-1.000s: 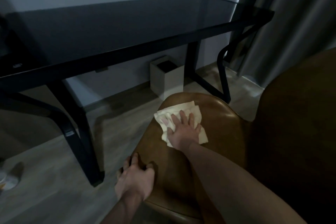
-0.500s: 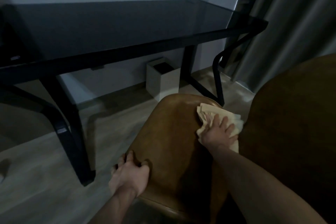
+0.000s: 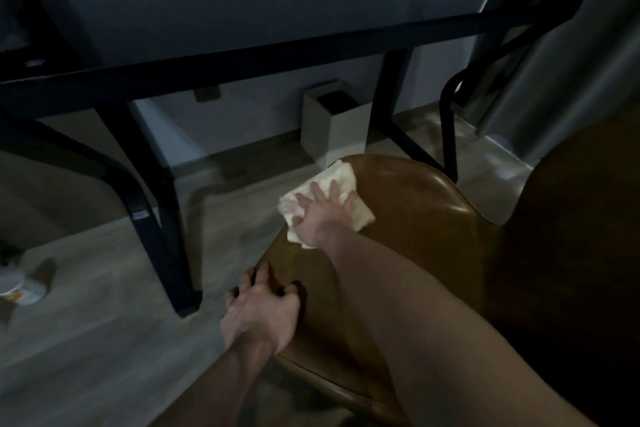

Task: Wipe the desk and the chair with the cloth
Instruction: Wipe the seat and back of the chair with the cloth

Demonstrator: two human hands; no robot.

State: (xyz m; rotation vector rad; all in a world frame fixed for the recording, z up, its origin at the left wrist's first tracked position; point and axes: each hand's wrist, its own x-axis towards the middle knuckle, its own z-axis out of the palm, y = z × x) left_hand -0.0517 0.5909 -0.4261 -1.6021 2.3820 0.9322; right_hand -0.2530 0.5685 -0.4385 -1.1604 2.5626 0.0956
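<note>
— Where's the cloth (image 3: 341,180)?
— Centre of the frame, bunched and white, on the front left edge of the brown chair (image 3: 415,218) seat, part of it hanging over the rim.

— Who has it?
— The right hand (image 3: 320,215) lies flat on top of it, fingers straight and spread, pressing it onto the seat rather than pinching it.

— And the other hand?
— The left hand (image 3: 261,312), lower centre, grips the near left edge of the seat, fingers curled over the rim.

— The desk (image 3: 242,21)?
— Across the upper part of the frame, dark glossy top, black legs, well apart from the cloth.

— Anything else around?
— A pale square bin (image 3: 334,121) stands on the floor by the wall under the desk, just above the chair in the frame. Grey curtain (image 3: 571,45) at the upper right. At the left edge, a small whitish object (image 3: 20,291) on the floor, too blurred to name.
</note>
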